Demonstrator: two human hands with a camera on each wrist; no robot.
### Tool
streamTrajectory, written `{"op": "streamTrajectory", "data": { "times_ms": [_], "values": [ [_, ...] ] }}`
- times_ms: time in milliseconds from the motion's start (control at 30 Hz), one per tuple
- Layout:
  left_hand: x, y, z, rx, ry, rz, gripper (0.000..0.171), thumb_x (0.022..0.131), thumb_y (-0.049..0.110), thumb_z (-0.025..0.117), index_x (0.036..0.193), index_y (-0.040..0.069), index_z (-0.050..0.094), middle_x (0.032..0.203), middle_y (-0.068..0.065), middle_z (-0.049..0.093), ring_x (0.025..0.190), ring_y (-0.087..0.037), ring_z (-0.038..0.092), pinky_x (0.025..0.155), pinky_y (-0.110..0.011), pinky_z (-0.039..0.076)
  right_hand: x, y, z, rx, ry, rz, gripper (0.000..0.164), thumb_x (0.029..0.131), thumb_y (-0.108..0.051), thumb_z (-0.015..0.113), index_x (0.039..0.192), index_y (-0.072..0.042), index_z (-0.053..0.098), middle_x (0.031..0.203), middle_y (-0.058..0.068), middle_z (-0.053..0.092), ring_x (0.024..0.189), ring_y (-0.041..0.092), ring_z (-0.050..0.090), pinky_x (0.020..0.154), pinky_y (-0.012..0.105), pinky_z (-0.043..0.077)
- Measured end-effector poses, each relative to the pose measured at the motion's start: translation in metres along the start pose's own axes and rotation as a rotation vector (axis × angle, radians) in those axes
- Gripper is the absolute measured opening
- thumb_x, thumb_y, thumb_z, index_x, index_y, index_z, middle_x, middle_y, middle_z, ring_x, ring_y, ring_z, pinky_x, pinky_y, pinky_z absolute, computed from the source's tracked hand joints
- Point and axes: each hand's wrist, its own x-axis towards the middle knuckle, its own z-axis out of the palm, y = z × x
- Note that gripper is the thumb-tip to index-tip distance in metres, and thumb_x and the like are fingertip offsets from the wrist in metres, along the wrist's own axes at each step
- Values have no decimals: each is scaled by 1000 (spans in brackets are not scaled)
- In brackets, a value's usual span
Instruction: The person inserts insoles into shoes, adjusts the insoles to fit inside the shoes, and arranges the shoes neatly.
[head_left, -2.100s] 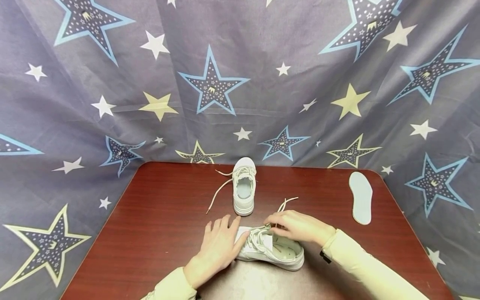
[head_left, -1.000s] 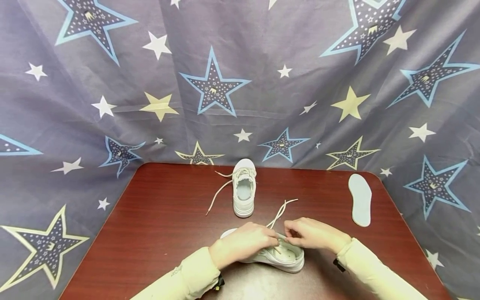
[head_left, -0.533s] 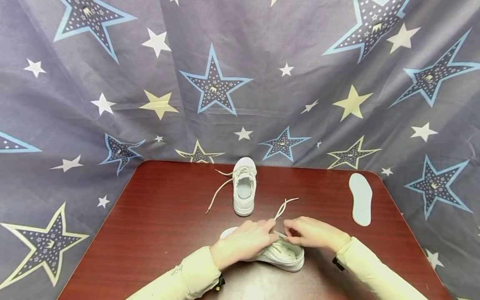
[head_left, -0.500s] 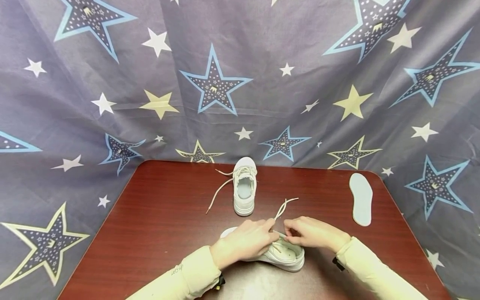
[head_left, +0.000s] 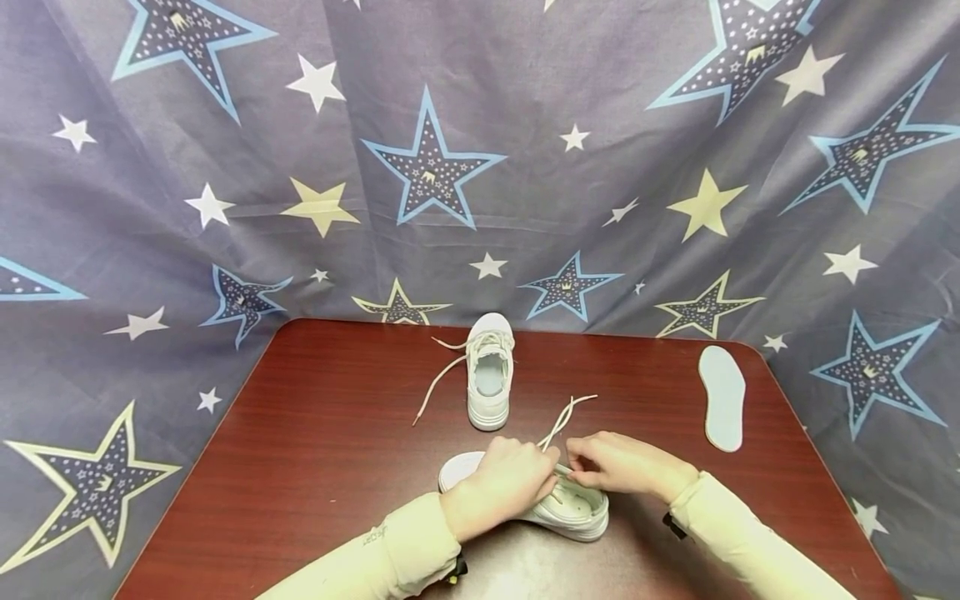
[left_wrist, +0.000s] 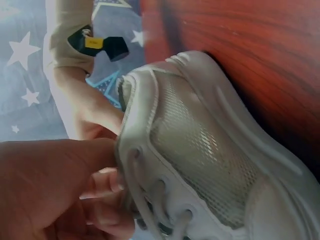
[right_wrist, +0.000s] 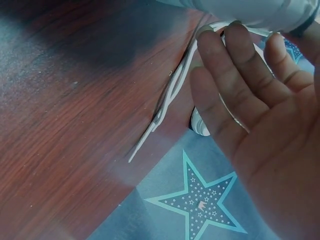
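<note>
A white sneaker (head_left: 577, 521) lies across the front of the brown table, toe to the left, with its heel opening showing. My left hand (head_left: 504, 479) reaches over its laced part. In the left wrist view, thumb and bent fingers pinch the edge of the opening beside the eyelets, near the mesh side (left_wrist: 195, 150). From the far side, my right hand (head_left: 626, 464) grips the collar between thumb and fingers. White laces (head_left: 558, 421) trail behind the shoe, crossing near their ends; the right wrist view shows them beside the fingers (right_wrist: 235, 90).
Another white sneaker (head_left: 489, 408) stands at the table's back middle, toe away, a lace (head_left: 435, 387) spread to its left. A pale insole (head_left: 723, 400) lies at the right. A star-patterned curtain (head_left: 480, 167) hangs behind the brown table (head_left: 300, 467).
My left hand has gone from lying flat by the toe to gripping the opening's edge, lately shifting slightly right. My right hand has moved along the collar toward the heel, away from the laces.
</note>
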Motion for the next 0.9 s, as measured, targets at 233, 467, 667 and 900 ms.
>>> {"op": "streamTrajectory", "data": {
  "times_ms": [233,467,667,900],
  "values": [
    [0,-1,-6,-103,-112,-37,10,87,26,74,88,23,65,71,2,68,56,-22,64,44,-35,42,0,2,0,0,-1,8,24,95,-19,73,80,-22,55,69,-20,49,63,-6,44,58,16,38],
    [-2,0,-5,-93,-119,-24,10,86,27,74,84,21,67,76,3,71,62,-21,67,46,-36,45,-1,2,2,-10,5,1,25,94,-17,74,80,-22,54,69,-20,49,64,-6,45,59,16,39],
    [-2,4,0,-84,-51,-91,30,93,44,70,78,20,63,64,1,65,54,-21,63,44,-35,43,-2,0,2,-31,3,14,24,91,-17,76,80,-21,55,69,-20,47,63,-6,43,58,16,37],
    [-3,1,-2,-112,-100,-64,13,83,25,76,82,22,63,68,2,67,55,-23,62,43,-35,40,-2,-2,0,-43,8,15,25,90,-17,76,80,-21,54,69,-20,46,63,-5,43,57,17,37]
  ]
}}
